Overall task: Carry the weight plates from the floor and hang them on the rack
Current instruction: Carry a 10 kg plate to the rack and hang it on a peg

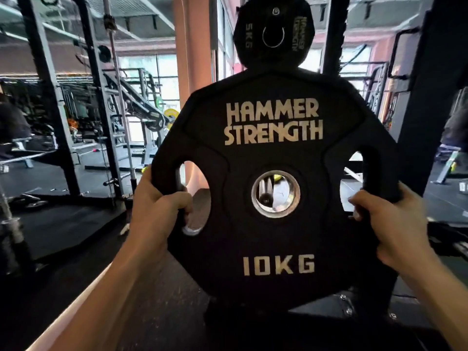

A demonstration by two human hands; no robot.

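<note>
A black 10 kg plate [274,153] marked HAMMER STRENGTH fills the middle of the head view, held upright in front of me. My left hand [162,206] grips its left handle slot and my right hand [390,216] grips the right one, fingers curled through. Through the plate's steel centre hole [275,194] I see a metal peg end. Above it a smaller black 5 kg plate [273,31] hangs on the rack. The rack's dark upright [428,97] rises at right; its bolted base [349,307] shows below the plate.
A power rack [50,97] with a leaning barbell [119,97] stands at left. A pink pillar [195,59] is behind the plate. Benches, machines and coloured plates fill the far room. Dark rubber flooring [63,224] spreads to the left.
</note>
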